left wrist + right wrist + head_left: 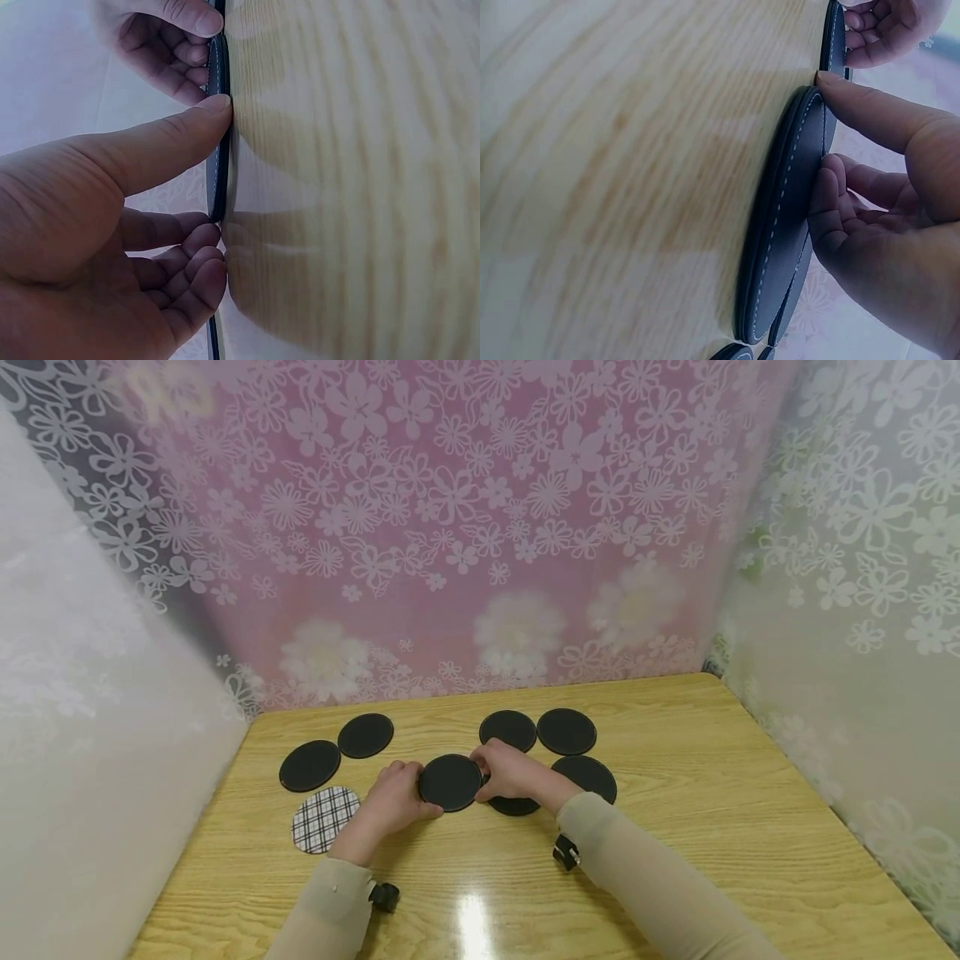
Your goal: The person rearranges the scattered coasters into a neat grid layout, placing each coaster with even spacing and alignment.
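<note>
Near the middle of the table lies a round black coaster (pixel 450 783) with its edge stitched in pale thread. My left hand (pixel 393 800) grips its left side, the thumb (pixel 180 139) on the near rim and the forefinger farther round. From the right, my right hand (pixel 516 773) holds the opposite rim between thumb and fingers. Another black coaster (pixel 784 217) lies under the right hand, partly hidden by it in the head view. Left of the left hand, a white coaster with a black plaid pattern (pixel 324 820) is partly covered by the wrist.
Two black coasters, one (pixel 310 766) and another (pixel 366 735), lie at the back left. At the back right are a black coaster (pixel 507 729), a second (pixel 567 731) and a third (pixel 588 777) partly behind the right forearm. Flowered curtains (pixel 487 527) surround the wooden table (pixel 712 777).
</note>
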Demonstrator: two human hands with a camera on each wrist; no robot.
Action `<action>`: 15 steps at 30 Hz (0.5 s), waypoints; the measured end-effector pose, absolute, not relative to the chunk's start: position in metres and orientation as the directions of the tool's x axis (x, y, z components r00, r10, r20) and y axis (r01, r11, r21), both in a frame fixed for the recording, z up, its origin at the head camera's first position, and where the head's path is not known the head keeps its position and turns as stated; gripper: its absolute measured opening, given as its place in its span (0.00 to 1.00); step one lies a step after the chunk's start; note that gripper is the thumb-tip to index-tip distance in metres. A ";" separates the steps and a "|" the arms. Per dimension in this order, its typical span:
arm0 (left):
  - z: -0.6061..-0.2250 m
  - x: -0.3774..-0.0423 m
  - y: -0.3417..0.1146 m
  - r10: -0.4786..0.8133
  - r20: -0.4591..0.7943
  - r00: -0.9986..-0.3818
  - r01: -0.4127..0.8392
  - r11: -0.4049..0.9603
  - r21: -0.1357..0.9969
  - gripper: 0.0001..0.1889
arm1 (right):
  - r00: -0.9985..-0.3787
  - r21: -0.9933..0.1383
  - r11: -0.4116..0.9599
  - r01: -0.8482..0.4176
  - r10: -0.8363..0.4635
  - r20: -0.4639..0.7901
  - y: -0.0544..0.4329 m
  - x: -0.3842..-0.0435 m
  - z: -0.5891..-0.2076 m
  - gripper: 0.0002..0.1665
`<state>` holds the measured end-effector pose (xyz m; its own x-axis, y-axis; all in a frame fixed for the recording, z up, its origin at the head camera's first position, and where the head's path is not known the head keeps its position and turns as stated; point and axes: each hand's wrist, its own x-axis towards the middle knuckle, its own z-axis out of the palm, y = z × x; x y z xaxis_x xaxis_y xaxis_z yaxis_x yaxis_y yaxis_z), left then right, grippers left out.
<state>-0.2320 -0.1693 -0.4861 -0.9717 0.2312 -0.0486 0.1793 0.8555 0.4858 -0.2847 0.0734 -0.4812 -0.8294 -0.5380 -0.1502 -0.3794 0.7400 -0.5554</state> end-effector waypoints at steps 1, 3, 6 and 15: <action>-0.486 -0.232 -0.169 0.232 -0.049 -0.971 0.179 0.855 0.487 0.38 | -0.830 -0.555 0.741 -0.379 -0.537 -0.150 0.073 -0.285 -0.481 0.40; -0.487 -0.233 -0.170 0.233 -0.050 -0.971 0.180 0.854 0.488 0.37 | -0.831 -0.554 0.743 -0.376 -0.535 -0.153 0.073 -0.285 -0.481 0.40; -0.487 -0.234 -0.171 0.236 -0.050 -0.970 0.182 0.852 0.491 0.37 | -0.832 -0.551 0.746 -0.373 -0.532 -0.158 0.073 -0.284 -0.481 0.40; -0.490 -0.236 -0.175 0.251 -0.061 -0.966 0.187 0.842 0.505 0.40 | -0.824 -0.569 0.733 -0.373 -0.543 -0.160 0.075 -0.283 -0.479 0.41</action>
